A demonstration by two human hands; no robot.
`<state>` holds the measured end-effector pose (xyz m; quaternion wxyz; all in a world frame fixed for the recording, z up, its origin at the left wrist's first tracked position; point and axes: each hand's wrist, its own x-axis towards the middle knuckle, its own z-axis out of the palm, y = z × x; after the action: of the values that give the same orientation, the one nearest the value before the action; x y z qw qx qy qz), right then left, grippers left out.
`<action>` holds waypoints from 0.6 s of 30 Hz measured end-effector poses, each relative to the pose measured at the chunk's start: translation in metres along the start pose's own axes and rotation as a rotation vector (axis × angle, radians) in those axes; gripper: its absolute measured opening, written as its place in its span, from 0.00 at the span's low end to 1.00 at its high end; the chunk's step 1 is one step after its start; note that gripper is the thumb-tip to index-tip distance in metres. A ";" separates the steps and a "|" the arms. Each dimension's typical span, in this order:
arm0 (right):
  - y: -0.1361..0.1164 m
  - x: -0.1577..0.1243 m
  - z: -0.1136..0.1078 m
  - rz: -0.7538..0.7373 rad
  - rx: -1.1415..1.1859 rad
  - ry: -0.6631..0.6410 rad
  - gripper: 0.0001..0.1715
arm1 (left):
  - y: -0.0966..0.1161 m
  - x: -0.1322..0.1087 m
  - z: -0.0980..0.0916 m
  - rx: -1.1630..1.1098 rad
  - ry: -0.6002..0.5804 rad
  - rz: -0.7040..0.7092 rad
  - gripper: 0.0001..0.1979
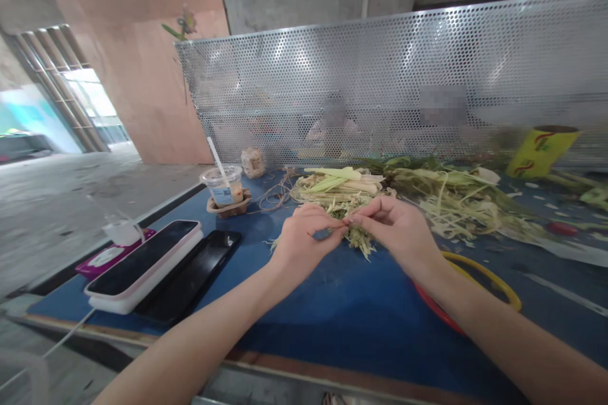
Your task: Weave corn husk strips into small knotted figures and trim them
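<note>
Over the blue table [304, 304], my left hand [306, 234] and my right hand [396, 228] meet fingertip to fingertip. Thumb and forefinger are pinched on both; what lies between them is too small to make out. Right below and behind the fingertips is a clump of shredded pale-green husk strips [358, 242], partly covered by the hands. Just beyond it lies a stack of long, flat corn husks [339, 182]. Loose brown twine [280, 193] trails on the table to the left of the stack.
A plastic cup with a straw [223, 186], a ball of twine [253, 162], a phone [147, 259] and a black tray-like slab [190, 278] are at left. Husk scraps [465, 202], a yellow roll [541, 152] and a yellow-red ring [510, 291] lie right. A perforated metal screen [380, 76] stands behind.
</note>
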<state>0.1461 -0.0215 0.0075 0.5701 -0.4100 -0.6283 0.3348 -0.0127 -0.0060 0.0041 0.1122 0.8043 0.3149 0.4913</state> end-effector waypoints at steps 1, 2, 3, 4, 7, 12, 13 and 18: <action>0.000 0.000 0.000 -0.010 0.009 -0.010 0.10 | 0.000 0.000 0.000 -0.047 -0.001 -0.040 0.04; 0.000 0.000 -0.001 -0.017 0.014 -0.024 0.10 | 0.000 0.000 -0.001 -0.091 -0.006 -0.080 0.04; -0.001 0.000 -0.001 -0.025 0.012 -0.038 0.10 | 0.000 0.000 -0.001 -0.133 -0.017 -0.123 0.04; -0.001 0.000 -0.002 -0.036 -0.008 -0.050 0.10 | -0.001 0.000 -0.002 -0.171 -0.031 -0.170 0.04; -0.004 0.001 -0.005 -0.102 -0.163 -0.072 0.09 | -0.004 0.001 -0.004 -0.275 -0.073 -0.339 0.05; -0.006 0.003 -0.009 -0.232 -0.418 -0.077 0.10 | -0.008 0.004 -0.004 -0.327 -0.065 -0.456 0.07; -0.006 0.003 -0.009 -0.281 -0.457 -0.069 0.08 | -0.008 0.004 -0.003 -0.327 -0.067 -0.456 0.07; -0.013 -0.003 -0.010 -0.619 -0.678 -0.063 0.04 | -0.011 0.003 -0.002 -0.301 -0.098 -0.453 0.08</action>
<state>0.1546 -0.0305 0.0186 0.4574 -0.3558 -0.8125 -0.0635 -0.0174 0.0044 0.0016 0.3526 0.7105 0.4041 0.4555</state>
